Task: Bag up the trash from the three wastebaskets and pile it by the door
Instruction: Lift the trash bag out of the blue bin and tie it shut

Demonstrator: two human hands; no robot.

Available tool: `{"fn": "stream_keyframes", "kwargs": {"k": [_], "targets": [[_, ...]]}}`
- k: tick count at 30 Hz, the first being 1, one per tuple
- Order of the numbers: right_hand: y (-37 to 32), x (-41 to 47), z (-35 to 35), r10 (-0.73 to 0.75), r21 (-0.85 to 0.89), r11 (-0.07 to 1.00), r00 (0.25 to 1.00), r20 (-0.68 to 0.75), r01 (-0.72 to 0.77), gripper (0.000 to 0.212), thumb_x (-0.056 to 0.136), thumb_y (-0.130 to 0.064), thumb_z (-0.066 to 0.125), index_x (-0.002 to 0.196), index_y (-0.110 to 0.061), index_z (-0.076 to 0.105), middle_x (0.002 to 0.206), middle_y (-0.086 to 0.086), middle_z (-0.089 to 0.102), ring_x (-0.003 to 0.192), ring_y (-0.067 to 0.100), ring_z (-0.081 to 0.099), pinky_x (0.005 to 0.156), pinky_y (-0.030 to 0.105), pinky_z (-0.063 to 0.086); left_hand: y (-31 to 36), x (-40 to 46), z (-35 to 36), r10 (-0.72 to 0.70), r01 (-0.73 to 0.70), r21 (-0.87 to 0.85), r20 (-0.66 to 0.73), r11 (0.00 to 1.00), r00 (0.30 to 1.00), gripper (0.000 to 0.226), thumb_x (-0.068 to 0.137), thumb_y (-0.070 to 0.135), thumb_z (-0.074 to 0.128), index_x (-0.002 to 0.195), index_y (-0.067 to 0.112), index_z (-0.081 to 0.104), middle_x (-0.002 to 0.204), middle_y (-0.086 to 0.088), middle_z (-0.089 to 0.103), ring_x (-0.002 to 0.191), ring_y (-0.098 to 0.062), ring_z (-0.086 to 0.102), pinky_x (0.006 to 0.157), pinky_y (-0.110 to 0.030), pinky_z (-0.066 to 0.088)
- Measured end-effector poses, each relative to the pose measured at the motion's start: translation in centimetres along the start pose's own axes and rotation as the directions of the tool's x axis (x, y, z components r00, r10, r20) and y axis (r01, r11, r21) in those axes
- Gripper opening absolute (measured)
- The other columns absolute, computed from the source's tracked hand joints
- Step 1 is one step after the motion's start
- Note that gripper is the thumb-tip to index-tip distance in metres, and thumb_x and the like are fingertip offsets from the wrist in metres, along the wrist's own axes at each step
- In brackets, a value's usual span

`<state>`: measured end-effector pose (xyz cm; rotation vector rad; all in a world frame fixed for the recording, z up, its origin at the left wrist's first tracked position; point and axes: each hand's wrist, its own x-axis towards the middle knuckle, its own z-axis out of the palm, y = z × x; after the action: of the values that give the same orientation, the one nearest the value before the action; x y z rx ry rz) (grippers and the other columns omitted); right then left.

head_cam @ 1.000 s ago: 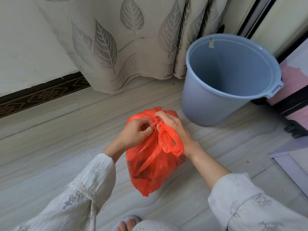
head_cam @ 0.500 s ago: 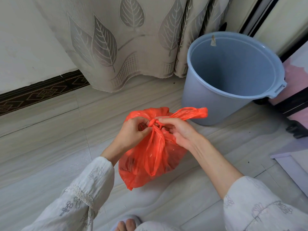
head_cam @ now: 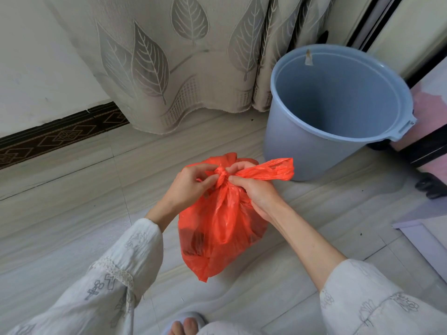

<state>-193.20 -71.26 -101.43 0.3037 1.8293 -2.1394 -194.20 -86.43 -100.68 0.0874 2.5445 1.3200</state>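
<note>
A red plastic trash bag (head_cam: 217,235) hangs above the floor between my hands, dark trash showing through its thin skin. Its handles are twisted into a knot at the top. My left hand (head_cam: 191,187) pinches the left side of the knot. My right hand (head_cam: 256,194) grips the bag's neck just under the knot, and one red handle sticks out to the right over it. A pale blue wastebasket (head_cam: 302,146) stands behind on the right, with no bag inside and a scrap stuck to its far inner wall.
A leaf-patterned curtain (head_cam: 183,68) hangs to the floor behind the bag. A dark patterned skirting (head_cam: 55,136) runs along the left wall. Black furniture feet (head_cam: 430,187) and a pale lilac board (head_cam: 425,240) lie on the right. My slippered foot (head_cam: 186,325) is at the bottom.
The right-hand handle has been drawn out sideways to the right and the knot has tightened at the top of the bag. Both hands stay at the knot.
</note>
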Motion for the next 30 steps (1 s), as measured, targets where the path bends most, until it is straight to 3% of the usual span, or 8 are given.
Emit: {"fn": "stream_keyframes", "kwargs": {"k": [4, 7, 12, 14, 17, 23, 27, 30], "targets": [[-0.7, 0.3, -0.4, -0.031, -0.056, 0.998, 0.997, -0.071, 0.027, 0.03, 0.077, 0.008, 0.061, 0.072, -0.021, 0.055, 0.073, -0.003, 0.055, 0.07, 0.011, 0.052, 0.074, 0.028, 0.043, 0.8, -0.2, 0.5, -0.008, 0.006, -0.136, -0.013, 0.991, 1.0, 0.008, 0.086, 0.008, 0.055, 0.088, 0.011, 0.063, 0.065, 0.0, 0.057, 0.05, -0.001, 0.05, 0.057, -0.017, 0.044], [-1.3, 0.3, -0.7, -0.078, -0.227, 0.971, 0.997, -0.027, 0.07, 0.026, 0.079, -0.001, 0.065, 0.073, -0.026, 0.058, 0.078, -0.009, 0.059, 0.074, 0.003, 0.056, 0.082, 0.022, 0.044, 1.0, -0.1, 0.8, -0.025, 0.016, -0.129, -0.067, 0.992, 0.997, 0.011, 0.087, 0.011, 0.052, 0.084, 0.007, 0.061, 0.07, -0.005, 0.057, 0.062, -0.011, 0.049, 0.064, -0.027, 0.041], [-1.6, 0.5, -0.7, -0.063, -0.417, 0.906, 0.997, 0.043, 0.075, 0.016, 0.079, -0.009, 0.067, 0.073, -0.023, 0.063, 0.075, -0.017, 0.06, 0.071, -0.007, 0.057, 0.086, 0.021, 0.044, 1.1, -0.2, 0.7, 0.02, -0.017, 0.056, -0.057, 0.998, 0.998, 0.02, 0.089, 0.016, 0.044, 0.075, 0.007, 0.055, 0.063, 0.002, 0.048, 0.054, -0.007, 0.039, 0.058, -0.025, 0.031], [-1.7, 0.8, -1.0, -0.054, -0.384, 0.922, 0.999, -0.006, 0.048, 0.008, 0.077, -0.007, 0.069, 0.08, -0.015, 0.068, 0.074, -0.012, 0.063, 0.064, -0.009, 0.057, 0.077, 0.012, 0.045, 0.9, -0.4, 0.5, 0.106, -0.106, 0.145, 0.014, 0.984, 0.994, 0.025, 0.088, 0.022, 0.036, 0.064, 0.016, 0.041, 0.061, 0.004, 0.04, 0.058, -0.008, 0.037, 0.06, -0.028, 0.026], [-2.0, 1.3, -1.8, -0.026, -0.324, 0.946, 0.99, -0.137, -0.02, 0.015, 0.074, -0.005, 0.072, 0.089, -0.002, 0.071, 0.08, 0.0, 0.066, 0.064, -0.002, 0.058, 0.062, 0.003, 0.044, 0.1, -0.6, -0.1, 0.222, -0.255, 0.299, 0.14, 0.92, 0.965, 0.016, 0.074, 0.039, 0.02, 0.061, 0.029, 0.024, 0.068, 0.001, 0.039, 0.066, -0.016, 0.037, 0.067, -0.032, 0.031], [-1.7, 2.0, -3.0, 0.026, -0.375, 0.917, 0.958, -0.286, -0.137, 0.008, 0.075, -0.008, 0.071, 0.083, -0.007, 0.069, 0.086, 0.006, 0.068, 0.082, 0.017, 0.062, 0.086, 0.032, 0.05, -1.4, -0.8, 0.1, 0.321, -0.369, 0.34, 0.191, 0.865, 0.928, 0.012, 0.073, 0.033, 0.021, 0.061, 0.031, 0.02, 0.066, 0.011, 0.032, 0.065, -0.008, 0.03, 0.066, -0.027, 0.028], [-1.5, 2.3, -4.4, 0.112, -0.29, 0.93, 0.926, -0.361, -0.226, 0.019, 0.073, -0.006, 0.072, 0.061, -0.017, 0.062, 0.071, -0.002, 0.065, 0.081, 0.02, 0.064, 0.088, 0.037, 0.053, -1.9, -1.5, 1.0, 0.317, -0.349, 0.255, 0.159, 0.902, 0.935, 0.013, 0.074, 0.03, 0.023, 0.061, 0.03, 0.023, 0.066, 0.01, 0.033, 0.068, 0.005, 0.039, 0.065, -0.02, 0.024], [-1.4, 2.0, -5.0, 0.152, -0.269, 0.928, 0.923, -0.355, -0.257, 0.022, 0.072, -0.005, 0.072, 0.058, -0.019, 0.062, 0.068, -0.004, 0.063, 0.079, 0.02, 0.064, 0.088, 0.037, 0.053, -1.8, -2.1, 1.7, 0.283, -0.317, 0.221, 0.17, 0.922, 0.944, 0.014, 0.073, 0.032, 0.022, 0.061, 0.028, 0.026, 0.066, 0.008, 0.035, 0.068, 0.004, 0.04, 0.065, -0.019, 0.026]]}}
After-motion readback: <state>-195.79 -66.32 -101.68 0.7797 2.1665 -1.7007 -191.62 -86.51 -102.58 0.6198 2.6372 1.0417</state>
